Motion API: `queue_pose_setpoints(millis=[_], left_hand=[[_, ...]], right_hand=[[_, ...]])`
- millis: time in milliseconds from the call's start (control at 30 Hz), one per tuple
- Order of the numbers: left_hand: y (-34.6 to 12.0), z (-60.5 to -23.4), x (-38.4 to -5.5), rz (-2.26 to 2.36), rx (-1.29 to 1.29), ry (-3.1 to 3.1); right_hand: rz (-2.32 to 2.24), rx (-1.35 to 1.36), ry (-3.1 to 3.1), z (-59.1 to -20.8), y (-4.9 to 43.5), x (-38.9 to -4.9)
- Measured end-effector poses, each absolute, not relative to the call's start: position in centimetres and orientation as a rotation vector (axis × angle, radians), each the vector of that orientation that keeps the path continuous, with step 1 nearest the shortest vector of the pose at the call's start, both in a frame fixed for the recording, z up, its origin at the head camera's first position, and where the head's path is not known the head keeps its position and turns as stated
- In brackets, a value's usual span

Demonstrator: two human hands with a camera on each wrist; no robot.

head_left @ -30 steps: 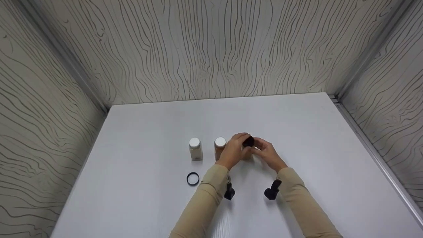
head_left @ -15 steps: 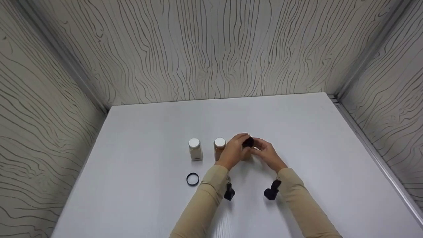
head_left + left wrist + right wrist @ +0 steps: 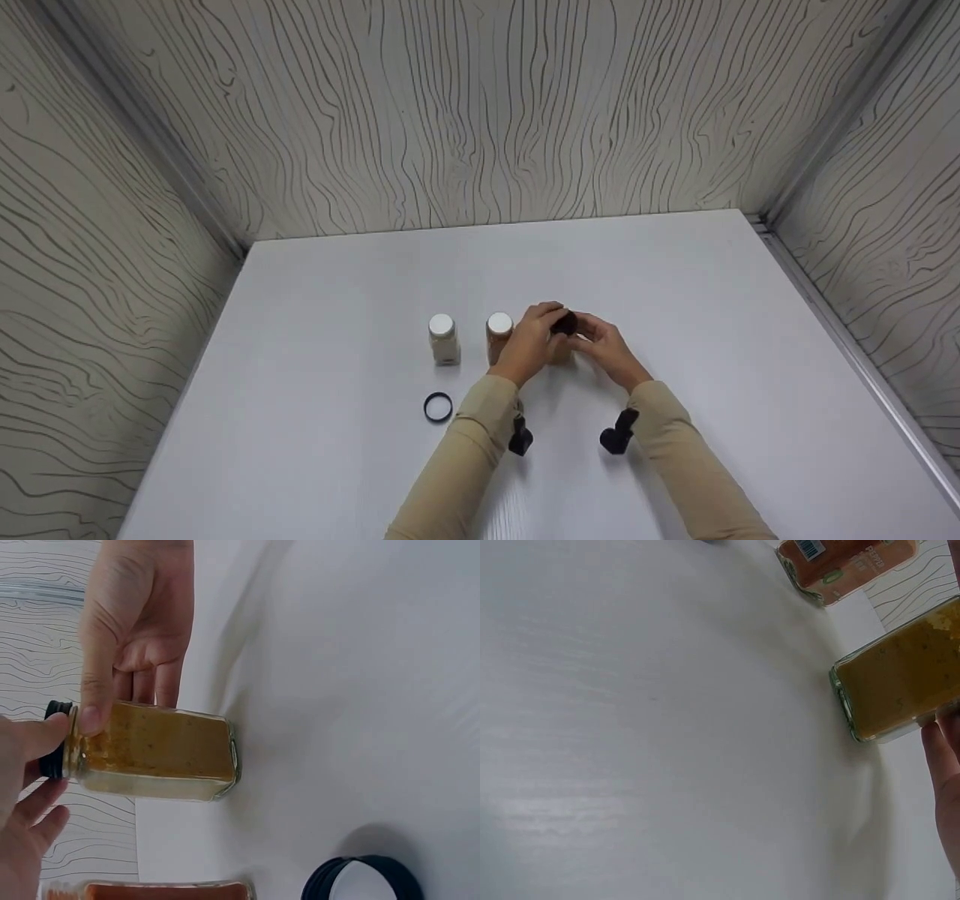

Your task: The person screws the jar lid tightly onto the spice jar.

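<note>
A square glass spice jar (image 3: 157,746) with yellow-brown powder stands upright on the table (image 3: 315,420). My left hand (image 3: 529,341) grips its black cap (image 3: 564,323) from above, fingers and thumb round the edge. My right hand (image 3: 609,351) holds the jar at its shoulder, the thumb lying along the glass in the left wrist view. At the right edge of the right wrist view, fingertips (image 3: 930,735) touch the jar's side. Directly left stands a white-capped jar with reddish-brown contents (image 3: 498,346), partly hidden behind my left hand.
Farther left is another white-capped jar (image 3: 445,349) with pale contents. A black ring (image 3: 438,407) lies nearer the front, close to my left sleeve (image 3: 457,457). Patterned wall panels (image 3: 465,112) border the table at the back and sides.
</note>
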State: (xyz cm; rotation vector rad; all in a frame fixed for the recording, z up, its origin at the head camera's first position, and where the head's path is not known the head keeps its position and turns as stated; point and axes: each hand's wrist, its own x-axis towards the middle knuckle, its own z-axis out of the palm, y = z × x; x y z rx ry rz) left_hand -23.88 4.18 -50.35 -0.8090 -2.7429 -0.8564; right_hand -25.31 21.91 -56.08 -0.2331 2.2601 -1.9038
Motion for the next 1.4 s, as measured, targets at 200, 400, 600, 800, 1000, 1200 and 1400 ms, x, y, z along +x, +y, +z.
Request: queue_pose_setpoints(millis=[200,400,600,800,1000,1200,1400], left_hand=[[4.16,-50.36,-23.76,-0.912,-0.827,-2.720],[4.35,-50.71,-23.72,-0.960,-0.785,-2.698],[4.47,-50.99,-23.60,-0.904,-0.749,-2.659],[4.54,-50.98,-23.57,-0.901,-0.745,-2.655],[4.57,-50.99,-23.64,-0.959,-0.751,-2.670],[4.60,-51.16,-23.64,-0.936,-0.749,-2.643],[4.59,-51.05,-23.66,-0.942,-0.776,-2.648]], right_hand=[[-1.888,-0.213,2.286,-55.92,21.85,-25.34],[-1.907,-0.244,2.277,-56.01,21.84,-25.31],[-1.913,-0.256,2.276,-56.08,21.91,-25.17],[-1.897,-0.287,2.272,-56.06,22.01,-25.18],[-1.911,-0.273,2.272,-56.12,22.04,-25.31],[-1.906,-0.277,2.267,-56.18,22.04,-25.31],[-1.901,-0.266,2.279,-56.10,21.96,-25.27]])
